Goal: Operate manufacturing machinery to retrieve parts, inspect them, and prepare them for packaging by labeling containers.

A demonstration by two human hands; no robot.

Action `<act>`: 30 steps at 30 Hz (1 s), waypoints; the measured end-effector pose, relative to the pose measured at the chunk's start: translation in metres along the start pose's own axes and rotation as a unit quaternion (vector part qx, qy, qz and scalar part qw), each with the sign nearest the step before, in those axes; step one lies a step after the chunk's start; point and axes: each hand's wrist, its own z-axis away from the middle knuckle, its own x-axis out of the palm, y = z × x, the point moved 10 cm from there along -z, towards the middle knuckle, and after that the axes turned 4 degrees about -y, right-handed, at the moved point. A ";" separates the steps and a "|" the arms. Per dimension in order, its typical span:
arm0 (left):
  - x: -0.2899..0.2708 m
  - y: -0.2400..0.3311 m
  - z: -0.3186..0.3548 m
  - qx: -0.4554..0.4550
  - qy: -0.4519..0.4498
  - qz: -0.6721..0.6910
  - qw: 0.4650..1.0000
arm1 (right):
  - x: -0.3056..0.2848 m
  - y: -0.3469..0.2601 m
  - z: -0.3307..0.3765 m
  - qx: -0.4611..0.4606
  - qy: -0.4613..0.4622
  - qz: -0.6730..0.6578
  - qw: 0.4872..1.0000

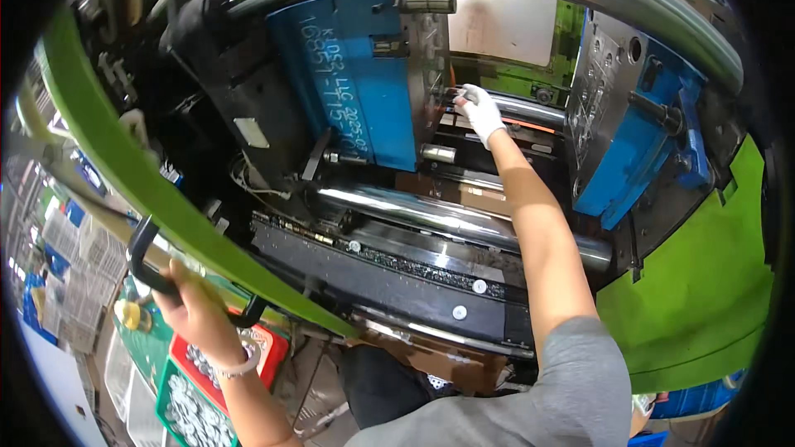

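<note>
My left hand, bare and with a band at the wrist, is wrapped round a black handle on the green door frame. My right arm reaches deep between two blue-sided metal mould halves. On that side my right hand wears a white glove. Its fingers are drawn together close to the metal face of the left mould half; whatever is between them is too small to make out. Across the gap stands the right mould half, its face showing several cavities.
Thick polished bars run across above and below the moulds. Small white round parts lie on the dark machine ledge. At lower left, a red bin and a green bin hold many similar parts. A green panel stands at right.
</note>
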 end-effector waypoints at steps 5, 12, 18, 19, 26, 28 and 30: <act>-0.005 0.002 0.003 0.035 0.031 -0.023 0.999 | 0.012 0.020 -0.037 -0.030 0.008 0.017 0.999; -0.006 -0.001 0.007 0.016 0.061 -0.013 0.998 | 0.018 0.012 -0.033 -0.050 -0.017 0.119 0.992; -0.013 -0.007 0.006 0.012 0.061 -0.005 0.998 | 0.015 0.015 -0.040 -0.065 0.018 0.218 0.974; -0.014 -0.008 0.005 0.011 0.064 -0.008 0.998 | 0.018 0.012 -0.041 -0.091 0.014 0.211 0.973; -0.007 -0.003 0.004 0.019 0.046 -0.002 0.999 | 0.020 0.005 -0.038 -0.088 0.029 0.211 0.973; -0.006 -0.001 0.006 0.019 0.053 -0.004 0.998 | 0.020 0.008 -0.036 -0.061 0.018 0.179 0.982; -0.004 -0.001 0.008 0.012 0.053 0.003 0.998 | 0.021 -0.001 -0.035 -0.094 0.025 0.230 0.968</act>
